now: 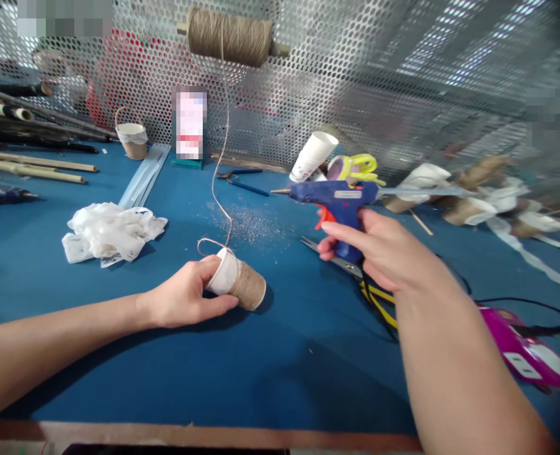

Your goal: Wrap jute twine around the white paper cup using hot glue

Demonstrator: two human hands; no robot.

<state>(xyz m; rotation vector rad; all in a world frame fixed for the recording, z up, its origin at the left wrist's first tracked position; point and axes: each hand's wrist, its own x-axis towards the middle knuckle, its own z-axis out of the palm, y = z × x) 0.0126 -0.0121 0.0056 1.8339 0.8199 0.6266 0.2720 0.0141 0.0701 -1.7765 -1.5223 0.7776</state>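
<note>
Lying tilted on the blue tabletop is a paper cup (246, 285), its lower part wrapped in brown twine and its rim part white. My left hand (185, 292) grips it by the rim, fingers partly inside. Twine (226, 126) runs from the cup up to a big spool (229, 36) on the mesh. My right hand (379, 243) holds a blue hot glue gun (334, 194) above the table, nozzle pointing left, the index finger by the orange trigger. A clear glue stick (420, 191) sticks out of its back. Under that hand lie scissors (353, 270) with yellow handles.
White lace (115, 230) is bunched at left near pale blue strips (146, 174). A finished-looking small basket (132, 139), a phone (189, 123), pliers (244, 180) and stacked paper cups (313, 155) stand or lie along the mesh. A purple power strip (529, 347) sits at right.
</note>
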